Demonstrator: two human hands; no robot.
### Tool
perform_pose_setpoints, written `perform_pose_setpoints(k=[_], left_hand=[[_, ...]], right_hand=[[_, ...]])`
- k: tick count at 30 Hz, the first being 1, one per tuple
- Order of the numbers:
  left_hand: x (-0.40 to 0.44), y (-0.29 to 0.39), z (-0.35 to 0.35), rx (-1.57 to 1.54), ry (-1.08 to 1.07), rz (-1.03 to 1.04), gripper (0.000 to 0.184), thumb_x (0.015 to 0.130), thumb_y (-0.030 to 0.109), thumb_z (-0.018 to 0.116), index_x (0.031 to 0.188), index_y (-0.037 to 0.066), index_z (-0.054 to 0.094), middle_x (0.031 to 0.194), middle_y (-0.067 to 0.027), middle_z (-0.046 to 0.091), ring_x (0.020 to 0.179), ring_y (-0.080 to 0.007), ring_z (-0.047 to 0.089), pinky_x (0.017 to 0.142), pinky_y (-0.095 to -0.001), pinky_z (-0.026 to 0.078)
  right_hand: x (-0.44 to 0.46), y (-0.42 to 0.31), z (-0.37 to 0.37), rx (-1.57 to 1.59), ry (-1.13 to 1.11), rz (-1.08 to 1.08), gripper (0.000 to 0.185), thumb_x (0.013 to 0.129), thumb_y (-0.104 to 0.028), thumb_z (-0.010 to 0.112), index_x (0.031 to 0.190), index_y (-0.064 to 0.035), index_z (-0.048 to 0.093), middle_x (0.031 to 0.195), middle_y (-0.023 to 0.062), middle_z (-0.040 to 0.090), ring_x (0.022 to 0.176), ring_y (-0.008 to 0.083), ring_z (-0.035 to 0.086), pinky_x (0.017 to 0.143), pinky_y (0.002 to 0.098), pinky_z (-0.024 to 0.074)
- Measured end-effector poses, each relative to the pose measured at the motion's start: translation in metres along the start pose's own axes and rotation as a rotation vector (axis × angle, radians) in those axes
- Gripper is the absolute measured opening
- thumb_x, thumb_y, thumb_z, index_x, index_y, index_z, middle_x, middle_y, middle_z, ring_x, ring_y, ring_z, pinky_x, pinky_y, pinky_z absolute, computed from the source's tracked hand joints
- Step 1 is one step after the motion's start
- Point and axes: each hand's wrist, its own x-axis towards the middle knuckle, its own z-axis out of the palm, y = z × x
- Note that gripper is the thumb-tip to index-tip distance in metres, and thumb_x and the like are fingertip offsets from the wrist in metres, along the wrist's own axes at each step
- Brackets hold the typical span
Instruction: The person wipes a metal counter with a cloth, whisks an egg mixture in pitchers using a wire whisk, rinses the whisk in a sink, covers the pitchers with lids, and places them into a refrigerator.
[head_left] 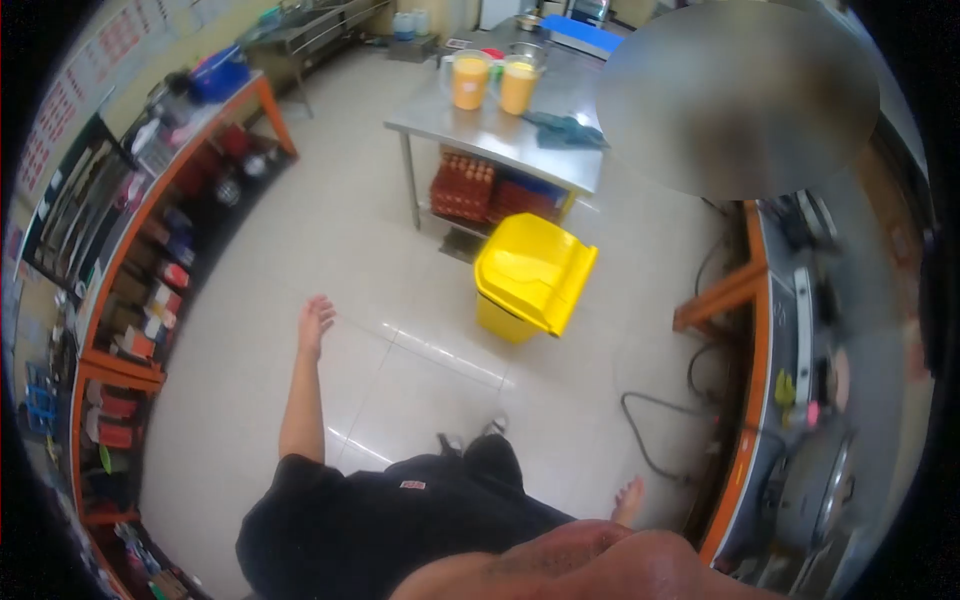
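While my left hand [317, 314] and right hand [630, 492] are loosely spread, I should skirt the yellow bin [532, 275] carefully.

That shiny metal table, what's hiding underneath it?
Under the metal table are what look like stacked reddish egg trays, with brown eggs on top. The yellow bin covers part of the lower right, so anything behind it is hidden.

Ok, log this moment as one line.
left hand: open, empty | right hand: low, nothing visible held | yellow lidded bin: on pale tiled floor | two orange-filled clear pitchers: on silver metal table
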Motion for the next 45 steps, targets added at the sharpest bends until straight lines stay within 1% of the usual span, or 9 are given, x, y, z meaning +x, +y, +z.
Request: perform_pose_setpoints(k=[6,9,12,18,24,29,33,36,45], left_hand=[[0.049,-0.123,-0.082,0.381,0.141,-0.173,0.026,0.097,0.030,0.047,0.102,0.010,0.062,0.071,-0.0008,0.057,0.058,-0.0112,0.053,0.047,-0.0277,0.043],[-0.012,-0.224,-0.151,0.287,-0.070,-0.589,0.028,0.094,0.035,0.050,0.108,0.014,0.062,0.085,-0.0066,0.063,0.067,-0.0210,0.061,0.054,-0.0347,0.052],[-0.118,-0.172,-0.104,-0.088,0.322,-0.831,0.028,0.097,0.026,0.045,0.110,0.006,0.058,0.088,-0.0107,0.064,0.069,-0.0251,0.064,0.055,-0.0389,0.052],[-0.036,-0.146,-0.102,-0.205,0.483,-1.063,0.027,0.096,0.032,0.047,0.099,0.008,0.057,0.078,-0.0077,0.059,0.063,-0.0213,0.059,0.049,-0.0357,0.047],[0.204,-0.104,-0.205,-0.212,0.383,-0.940,0.030,0.094,0.038,0.048,0.087,0.010,0.057,0.068,-0.0047,0.055,0.057,-0.0175,0.055,0.044,-0.0326,0.041],[0.585,0.003,-0.208,0.047,0.359,-0.436,0.020,0.095,0.033,0.053,0.084,0.017,0.051,0.063,0.0027,0.050,0.053,-0.0082,0.048,0.042,-0.0229,0.036],[0.873,0.157,-0.063,0.179,0.028,-0.040,0.024,0.101,0.031,0.047,0.103,0.009,0.057,0.071,0.0043,0.048,0.062,-0.0060,0.047,0.052,-0.0219,0.040],[0.988,0.269,0.109,0.169,-0.158,0.053,0.042,0.101,0.030,0.046,0.134,0.004,0.045,0.129,-0.0163,0.054,0.114,-0.0273,0.056,0.094,-0.0381,0.048],[1.071,0.384,0.584,0.296,-1.006,0.092,0.045,0.095,0.025,0.054,0.133,0.004,0.044,0.118,-0.0135,0.056,0.099,-0.0212,0.060,0.084,-0.0341,0.053]], right_hand=[[0.006,-0.187,0.253,-0.032,-0.248,-0.205,0.038,0.098,-0.031,0.046,0.131,-0.0125,0.051,0.119,0.0088,0.059,0.093,0.0198,0.057,0.078,0.0324,0.0469],[-0.022,-0.225,0.422,-0.083,-0.493,-0.263,0.032,0.095,-0.028,0.053,0.122,-0.0116,0.058,0.105,0.0055,0.064,0.081,0.0127,0.059,0.069,0.0262,0.0476],[-0.093,-0.279,0.598,-0.300,-0.779,-0.464,0.027,0.095,-0.023,0.054,0.117,-0.0085,0.062,0.100,0.0046,0.065,0.077,0.0133,0.060,0.069,0.0252,0.0485],[-0.230,-0.367,0.877,-0.564,-1.259,-1.028,0.020,0.093,-0.015,0.058,0.109,-0.0052,0.065,0.091,0.0038,0.068,0.078,0.0112,0.062,0.072,0.0263,0.0502],[-0.257,-0.436,1.006,-0.233,-0.611,-0.840,0.026,0.093,-0.025,0.060,0.109,-0.0050,0.065,0.096,0.0118,0.068,0.083,0.0195,0.063,0.075,0.0323,0.0502],[-0.185,-0.590,1.004,0.185,0.086,-1.010,0.040,0.091,-0.026,0.066,0.119,0.0009,0.057,0.112,0.0108,0.059,0.102,0.0214,0.055,0.093,0.0330,0.0432],[-0.133,-0.726,1.018,0.129,0.273,-1.039,0.060,0.084,-0.037,0.073,0.124,0.0033,0.054,0.123,0.0154,0.057,0.105,0.0203,0.055,0.093,0.0330,0.0437],[-0.078,-0.769,1.042,0.011,0.075,-0.976,0.054,0.087,-0.039,0.069,0.120,0.0014,0.056,0.113,0.0121,0.061,0.100,0.0198,0.057,0.091,0.0325,0.0444],[-0.140,-0.865,1.053,0.368,-0.132,-0.969,0.025,0.099,-0.031,0.053,0.101,-0.0061,0.054,0.086,0.0034,0.056,0.087,0.0151,0.058,0.082,0.0293,0.0456]])
